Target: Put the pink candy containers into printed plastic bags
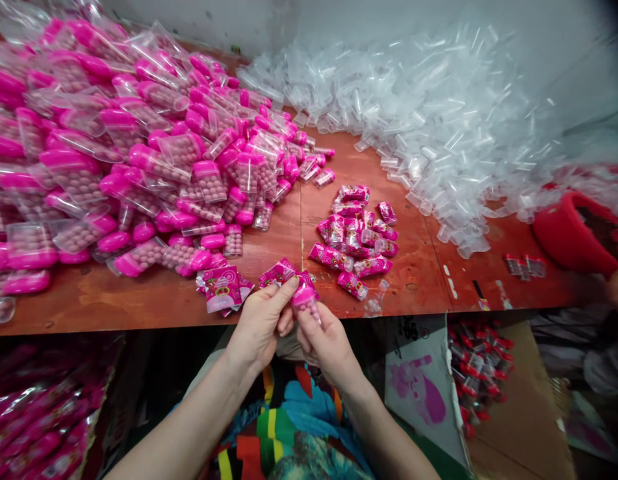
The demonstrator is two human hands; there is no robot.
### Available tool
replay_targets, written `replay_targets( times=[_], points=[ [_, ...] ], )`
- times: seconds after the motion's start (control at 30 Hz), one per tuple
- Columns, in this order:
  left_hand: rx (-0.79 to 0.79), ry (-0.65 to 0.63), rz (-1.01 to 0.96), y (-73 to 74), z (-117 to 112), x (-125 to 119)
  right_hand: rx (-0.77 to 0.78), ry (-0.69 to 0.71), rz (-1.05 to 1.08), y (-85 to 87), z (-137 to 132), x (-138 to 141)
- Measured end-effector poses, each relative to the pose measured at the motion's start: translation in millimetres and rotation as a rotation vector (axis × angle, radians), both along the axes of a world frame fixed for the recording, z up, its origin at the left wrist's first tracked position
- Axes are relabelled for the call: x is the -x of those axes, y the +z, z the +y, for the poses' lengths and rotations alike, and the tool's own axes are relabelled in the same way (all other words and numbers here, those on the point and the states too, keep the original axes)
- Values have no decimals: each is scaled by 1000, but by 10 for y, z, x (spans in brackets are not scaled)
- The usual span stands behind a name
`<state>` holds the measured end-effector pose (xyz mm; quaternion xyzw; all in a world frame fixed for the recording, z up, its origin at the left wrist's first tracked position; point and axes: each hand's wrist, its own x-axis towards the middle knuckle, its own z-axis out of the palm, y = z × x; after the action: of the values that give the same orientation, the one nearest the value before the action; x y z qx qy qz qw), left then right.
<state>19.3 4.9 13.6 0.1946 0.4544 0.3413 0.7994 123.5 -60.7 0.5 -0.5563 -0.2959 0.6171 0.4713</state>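
Note:
My left hand [261, 325] and my right hand [323, 340] meet at the front edge of the table, both closed on one small clear container with a pink cap [305, 300], full of pink candy balls. A pink printed label [281, 272] sticks out above my left fingers, against the container. More pink labels [223, 288] lie on the table just left of my hands. A loose heap of small pink wrapped packets [355, 237] sits behind my right hand.
A big pile of filled pink-capped containers [123, 153] covers the left of the reddish wooden table [419, 267]. Empty clear containers [439, 113] heap at the back right. A red scoop [573, 237] lies far right. Boxes of packed goods [481, 373] stand below the table.

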Motion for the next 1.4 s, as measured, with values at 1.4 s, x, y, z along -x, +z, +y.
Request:
replay_targets(
  times=[1.4],
  points=[
    [33,5,-39,28,-29,-5,-139,60,-438,-36,21,-54]
  ],
)
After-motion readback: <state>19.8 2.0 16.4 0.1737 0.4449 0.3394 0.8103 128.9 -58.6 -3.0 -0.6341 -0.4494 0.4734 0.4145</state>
